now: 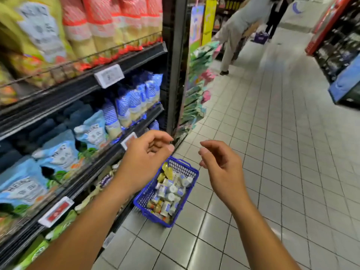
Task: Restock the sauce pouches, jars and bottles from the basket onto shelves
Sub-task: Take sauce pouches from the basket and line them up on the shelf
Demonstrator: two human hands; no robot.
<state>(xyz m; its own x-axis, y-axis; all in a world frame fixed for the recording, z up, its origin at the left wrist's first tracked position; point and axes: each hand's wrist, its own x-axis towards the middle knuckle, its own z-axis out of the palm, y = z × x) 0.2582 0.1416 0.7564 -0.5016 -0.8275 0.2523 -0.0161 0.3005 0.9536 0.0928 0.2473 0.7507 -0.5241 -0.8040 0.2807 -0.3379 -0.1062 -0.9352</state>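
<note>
A blue plastic basket stands on the tiled floor beside the shelf unit, holding several small jars and bottles with white lids. My left hand hovers above the basket's left side, fingers loosely curled, holding nothing. My right hand hangs to the right of the basket, fingers relaxed and empty. Light blue sauce pouches and darker blue pouches line the shelves on the left.
Black shelves with price tags run along the left; red and yellow pouches fill the top row. A person stands down the aisle near a purple basket. Another shelf unit stands at right across the tiled floor.
</note>
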